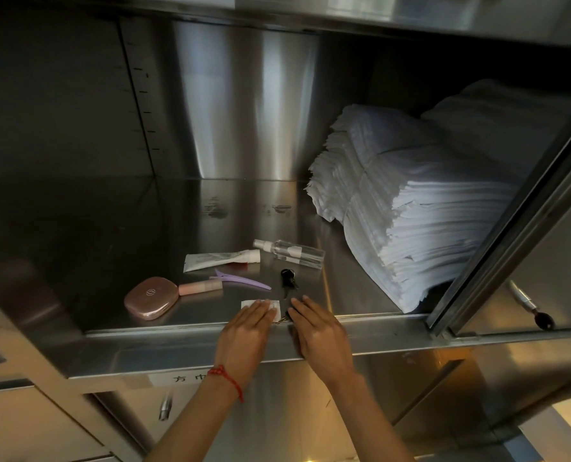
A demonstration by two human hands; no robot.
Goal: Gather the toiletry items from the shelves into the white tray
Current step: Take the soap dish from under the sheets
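Both hands are flat and open — the left hand (251, 323) on a small white packet (260, 305), the right hand (314, 331) beside it. The packet could be pushed off the near shelf edge (177, 338).

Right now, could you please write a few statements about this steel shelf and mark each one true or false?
1. The clear plastic spray bottle lies on its side. True.
2. The rose-gold compact case sits right of the stacked white cloths. False: it lies to their left.
3. Both hands, the left hand and the right hand, reach to the shelf's front edge. True.
4. The purple hair clip is held in the right hand. False: it lies untouched on the shelf.
5. The white tube stands upright. False: it lies flat.
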